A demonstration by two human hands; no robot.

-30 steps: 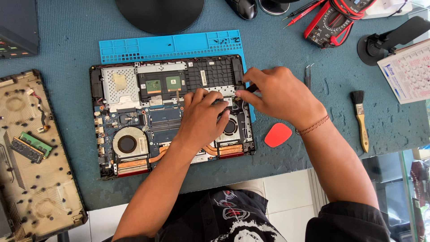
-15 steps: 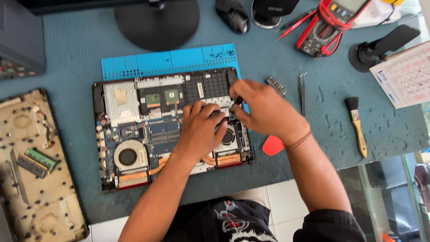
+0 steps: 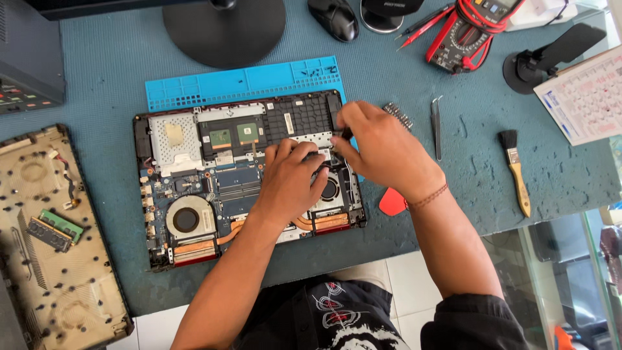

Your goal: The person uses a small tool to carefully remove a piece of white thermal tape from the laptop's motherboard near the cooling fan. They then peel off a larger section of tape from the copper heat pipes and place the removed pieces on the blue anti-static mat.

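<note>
Opened laptop (image 3: 214, 175) flat on mat; fans exposed; tool perhaps hidden.

place: an electronics repair workshop
bench: a work bench (image 3: 116, 91) covered in worn blue-grey felt
work piece: an opened black laptop (image 3: 249, 178) with fans, copper heat pipes and circuit board bare
removed part: a beige laptop bottom cover (image 3: 58, 259) lying inside-up, green memory modules (image 3: 55, 230) on it
tools: a red and black multimeter with probes (image 3: 470, 29), steel tweezers (image 3: 437, 126), a wooden-handled brush (image 3: 516, 170), a red plastic pry pick (image 3: 392, 202)
mat: a bright blue ribbed silicone mat (image 3: 243, 83) under the laptop's far edge
</note>
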